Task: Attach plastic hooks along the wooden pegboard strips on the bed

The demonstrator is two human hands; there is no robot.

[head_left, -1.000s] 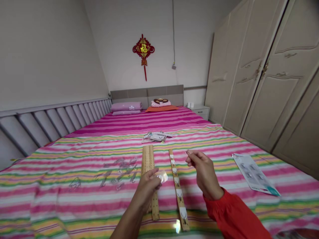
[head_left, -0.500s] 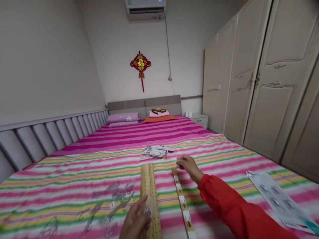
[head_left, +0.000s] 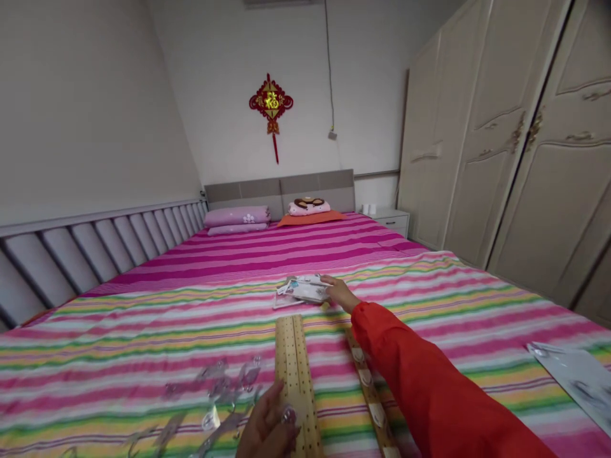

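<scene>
My left hand (head_left: 267, 423) is closed at the near end of the perforated wooden boards (head_left: 292, 356), with a clear plastic hook (head_left: 289, 415) between its fingers. Only the hook's round, shiny end shows. My right hand (head_left: 341, 294), in a red sleeve, reaches forward to the pile of flat packets (head_left: 308, 289). Its fingertips are apart at the pile's right edge, and I see nothing held in them. Below the right forearm lies a narrow wooden strip (head_left: 373, 401) with several white pieces on it, partly covered by the sleeve.
Several loose clear hooks (head_left: 222, 385) lie on the striped sheet (head_left: 119, 331) to the left. A card of hooks (head_left: 573, 375) rests at the far right. Beyond are folded bedding (head_left: 237, 217), a headboard (head_left: 315, 186), a bed rail (head_left: 109, 242) and wardrobes (head_left: 477, 140).
My right hand has moved forward and left, from above the far end of the narrow strip to the packets. A small clear bit no longer shows in its fingers. The view has tilted down.
</scene>
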